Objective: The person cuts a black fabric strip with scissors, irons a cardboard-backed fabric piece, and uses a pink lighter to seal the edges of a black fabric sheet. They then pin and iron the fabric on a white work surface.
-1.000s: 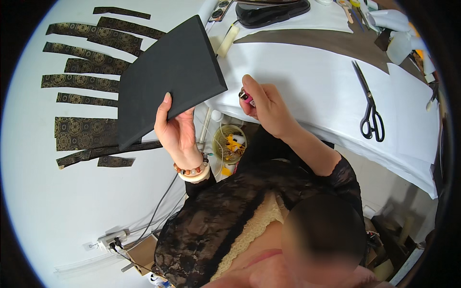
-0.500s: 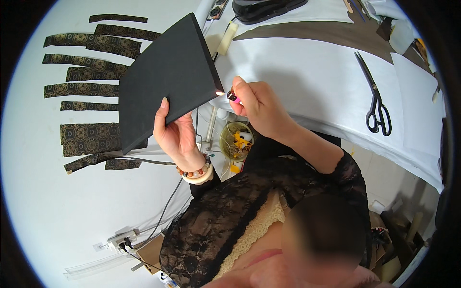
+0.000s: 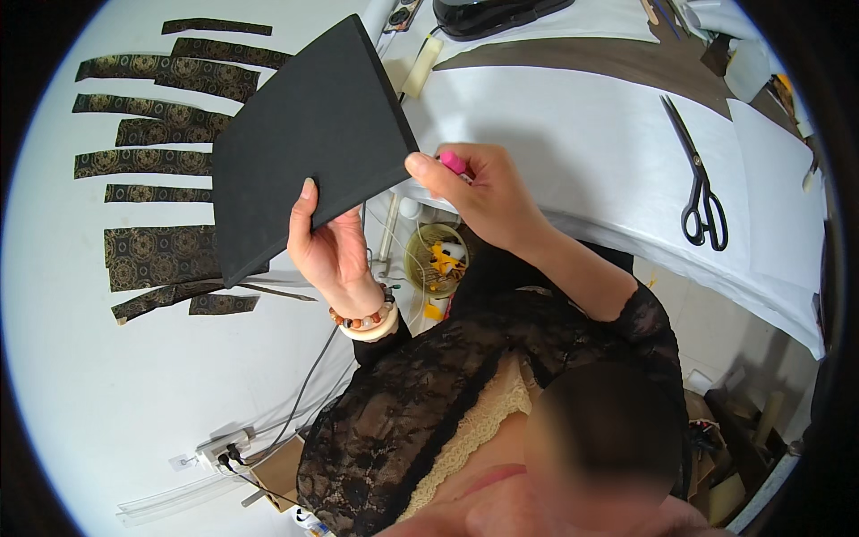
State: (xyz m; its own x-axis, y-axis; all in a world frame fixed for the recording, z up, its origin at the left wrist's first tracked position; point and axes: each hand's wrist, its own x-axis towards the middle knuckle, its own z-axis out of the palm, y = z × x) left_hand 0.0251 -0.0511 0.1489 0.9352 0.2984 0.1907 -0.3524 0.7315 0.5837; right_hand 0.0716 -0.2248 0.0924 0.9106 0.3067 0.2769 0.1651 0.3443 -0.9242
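Observation:
A flat black panel (image 3: 309, 148), with a thick edge and a slightly curved top, is held up at a tilt in front of me. My left hand (image 3: 329, 240) grips its lower edge, thumb on the front face and the other fingers behind. By the panel's right-hand corner is my right hand (image 3: 483, 192), its thumb tip against or very near that corner. Curled fingers of this hand hold a pink lighter (image 3: 453, 162), mostly hidden in the grip; no flame shows on it.
Gold-patterned black fabric strips (image 3: 161, 255) hang on the white wall. Black scissors (image 3: 702, 192) lie on the white-covered table (image 3: 573, 134), a black device (image 3: 492, 20) behind. Below my hands stands a waste bin (image 3: 418, 279) with yellow scraps. Cables (image 3: 309, 380) run along the wall.
The flame at the panel's corner is gone. My right hand has turned, bringing the thumb to that corner and the lighter back into the fingers. The panel has shifted slightly up and left.

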